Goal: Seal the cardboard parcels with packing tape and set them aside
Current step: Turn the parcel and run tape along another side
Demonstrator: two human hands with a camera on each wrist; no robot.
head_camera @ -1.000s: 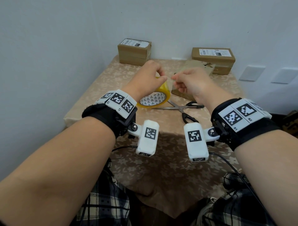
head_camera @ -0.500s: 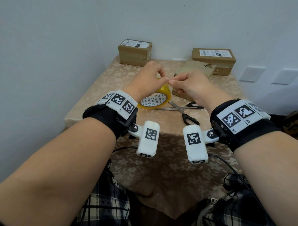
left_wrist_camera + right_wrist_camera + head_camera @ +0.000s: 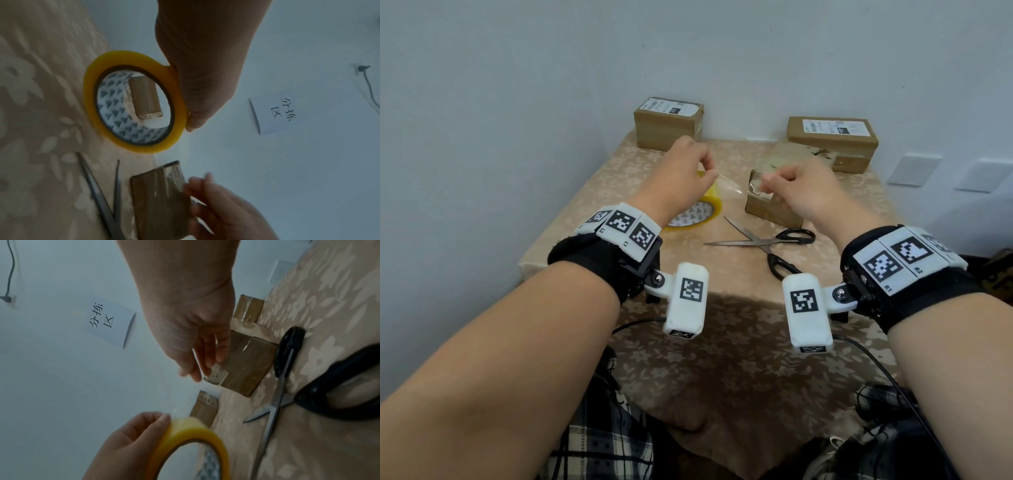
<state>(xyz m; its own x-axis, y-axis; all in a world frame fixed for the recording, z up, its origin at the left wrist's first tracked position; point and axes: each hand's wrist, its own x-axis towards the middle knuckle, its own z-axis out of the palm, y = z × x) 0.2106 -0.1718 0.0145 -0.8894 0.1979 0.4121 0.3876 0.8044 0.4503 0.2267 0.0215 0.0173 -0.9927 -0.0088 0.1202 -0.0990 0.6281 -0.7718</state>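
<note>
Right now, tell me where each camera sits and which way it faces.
Head: worn on the head, looking down at the table; both forearms, left hand and right hand show.
Left wrist: looks along the left hand at the tape roll.
Right wrist: looks along the right hand toward the scissors.
All three share the tape roll and scissors.

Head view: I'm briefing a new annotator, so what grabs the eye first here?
The yellow tape roll held by the left hand, with a clear strip stretched to the right hand that pinches its end. Below the strip, open black-handled scissors lie on the floral tablecloth, beside a worn cardboard parcel.
</note>
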